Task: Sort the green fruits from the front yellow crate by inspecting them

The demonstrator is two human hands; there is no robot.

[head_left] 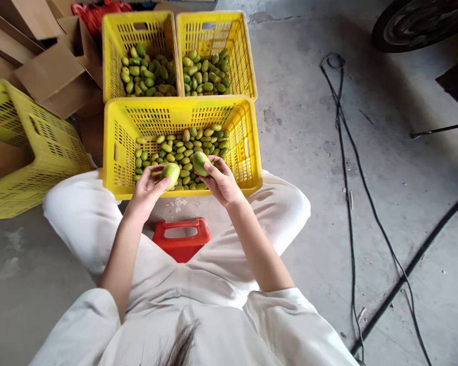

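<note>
My left hand (148, 185) is closed around a pale green mango (170, 174), held over the near side of the front yellow crate (112, 190). In my right hand (223, 183) is a second green mango (200, 163), gripped between thumb and fingers. The two fruits are close together but apart. Many smaller green and yellowish fruits (189, 150) lie below them on the crate's floor; my hands hide some of these.
Two more yellow crates, back left (106, 61) and back right (252, 66), hold similar fruit. A red stool (181, 249) sits between my legs. Cardboard boxes (49, 76) and another yellow crate (49, 137) stand left. Black cables (351, 203) and a wheel (420, 25) are right.
</note>
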